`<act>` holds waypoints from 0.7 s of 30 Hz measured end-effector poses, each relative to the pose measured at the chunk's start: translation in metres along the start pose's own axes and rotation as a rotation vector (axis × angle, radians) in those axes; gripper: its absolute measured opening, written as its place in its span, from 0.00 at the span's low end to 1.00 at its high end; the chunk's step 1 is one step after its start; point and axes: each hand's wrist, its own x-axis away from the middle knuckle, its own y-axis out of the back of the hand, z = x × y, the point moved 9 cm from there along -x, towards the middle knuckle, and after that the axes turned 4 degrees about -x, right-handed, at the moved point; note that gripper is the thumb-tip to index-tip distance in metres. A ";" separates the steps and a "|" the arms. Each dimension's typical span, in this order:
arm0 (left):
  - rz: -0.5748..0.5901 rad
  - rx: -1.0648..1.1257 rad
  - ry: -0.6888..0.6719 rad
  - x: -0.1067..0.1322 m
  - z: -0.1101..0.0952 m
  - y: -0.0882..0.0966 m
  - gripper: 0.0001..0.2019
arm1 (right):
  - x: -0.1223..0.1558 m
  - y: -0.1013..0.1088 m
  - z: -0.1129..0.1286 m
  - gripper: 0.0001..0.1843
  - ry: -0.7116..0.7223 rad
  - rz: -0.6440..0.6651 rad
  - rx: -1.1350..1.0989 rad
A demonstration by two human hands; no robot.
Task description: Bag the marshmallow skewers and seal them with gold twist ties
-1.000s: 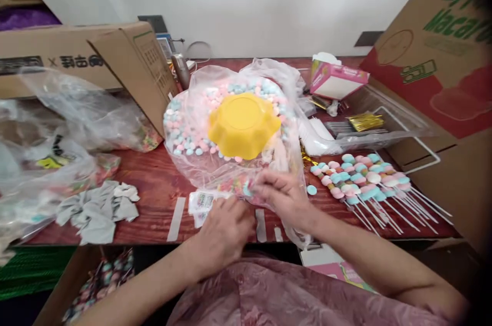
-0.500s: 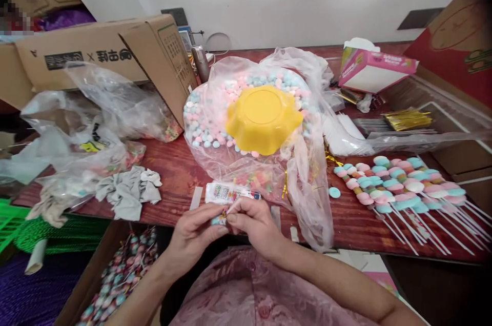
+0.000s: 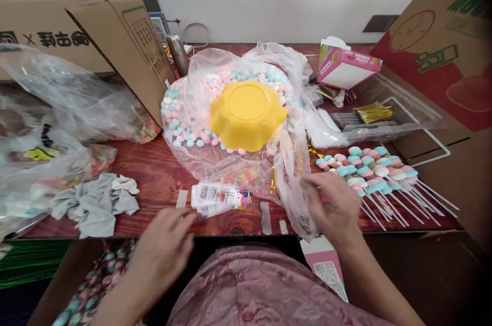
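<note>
My left hand (image 3: pixel 165 246) hangs low at the table's front edge, fingers loosely apart and nothing seen in them. Just beyond it lie several flat printed plastic packets (image 3: pixel 220 197). My right hand (image 3: pixel 334 208) is over the table edge, beside the crumpled end of a clear plastic bag (image 3: pixel 294 187); motion blurs its fingers, and a grip cannot be made out. Close by on the right rest pink, blue and white marshmallow skewers (image 3: pixel 378 169) with white sticks. An upturned yellow scalloped bowl (image 3: pixel 248 113) sits on the bag of loose marshmallows (image 3: pixel 188 136).
A grey cloth (image 3: pixel 94 203) and plastic bags (image 3: pixel 77 105) occupy the left side, before a cardboard box (image 3: pixel 126 49). Gold twist ties (image 3: pixel 372 114) lie in a clear tray at right, near a pink carton (image 3: pixel 349 67). Below left are bundled candy skewers (image 3: pixel 96 285).
My hands were together at the table edge, pinching a small colourful item. Now they are apart, the right one moved rightward, the left one leftward and lower. The view has turned right.
</note>
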 end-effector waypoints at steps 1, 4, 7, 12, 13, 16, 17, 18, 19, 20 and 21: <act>0.059 -0.020 -0.080 -0.025 -0.031 -0.016 0.17 | 0.007 0.016 -0.018 0.05 -0.031 -0.056 0.158; 0.214 -0.107 -0.177 -0.077 -0.085 -0.057 0.20 | 0.038 0.045 -0.061 0.06 -0.091 -0.031 0.584; 0.225 -0.163 -0.184 -0.089 -0.089 -0.074 0.18 | 0.069 0.062 -0.086 0.08 -0.115 0.039 0.744; -0.011 -0.073 -0.208 -0.077 -0.072 -0.062 0.14 | 0.091 0.076 -0.108 0.12 -0.221 0.020 0.827; -0.071 -0.033 -0.212 -0.076 -0.071 -0.057 0.13 | 0.092 0.072 -0.114 0.13 -0.240 0.061 0.837; -0.274 0.091 -0.218 -0.075 -0.069 -0.043 0.10 | 0.095 0.063 -0.134 0.14 -0.303 0.150 0.839; -0.330 0.119 -0.218 -0.075 -0.069 -0.040 0.09 | 0.096 0.063 -0.141 0.14 -0.333 0.151 0.830; -0.369 0.136 -0.213 -0.074 -0.069 -0.039 0.09 | 0.097 0.064 -0.146 0.14 -0.368 0.139 0.812; -0.386 0.147 -0.203 -0.073 -0.069 -0.039 0.09 | 0.099 0.068 -0.151 0.15 -0.407 0.111 0.779; -0.388 0.157 -0.185 -0.073 -0.068 -0.040 0.09 | 0.101 0.073 -0.155 0.15 -0.445 0.077 0.732; -0.379 0.173 -0.158 -0.073 -0.066 -0.041 0.08 | 0.103 0.078 -0.159 0.16 -0.479 0.041 0.683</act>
